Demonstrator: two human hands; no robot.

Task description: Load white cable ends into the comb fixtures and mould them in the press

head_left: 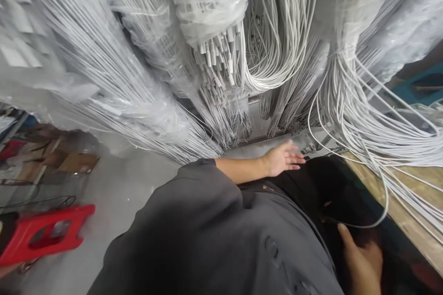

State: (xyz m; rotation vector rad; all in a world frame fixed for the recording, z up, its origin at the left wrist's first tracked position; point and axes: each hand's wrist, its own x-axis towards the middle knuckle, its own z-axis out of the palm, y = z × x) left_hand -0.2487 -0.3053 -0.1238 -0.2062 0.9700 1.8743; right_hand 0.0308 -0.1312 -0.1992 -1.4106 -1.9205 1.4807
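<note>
My left hand [282, 160] is stretched out in front of my body, palm showing and fingers apart, with nothing in it. At the lower right, my right hand [363, 258] has its thumb tip against a thin white cable [372, 227] and seems to pinch it; the other fingers are mostly in shadow. That cable curves down from a large loose bundle of white cables [367, 115], whose lengths lie over a tan tabletop [411, 212]. Above my left hand hangs a looped hank of white cables [277, 69].
More cable bundles wrapped in clear plastic [214, 0] hang overhead, some with white connectors [216, 57] at their ends. A red plastic stool [51, 235] stands at the left. Behind it are cardboard boxes [79, 162] on a shelf. A teal object [422, 85] is at the right.
</note>
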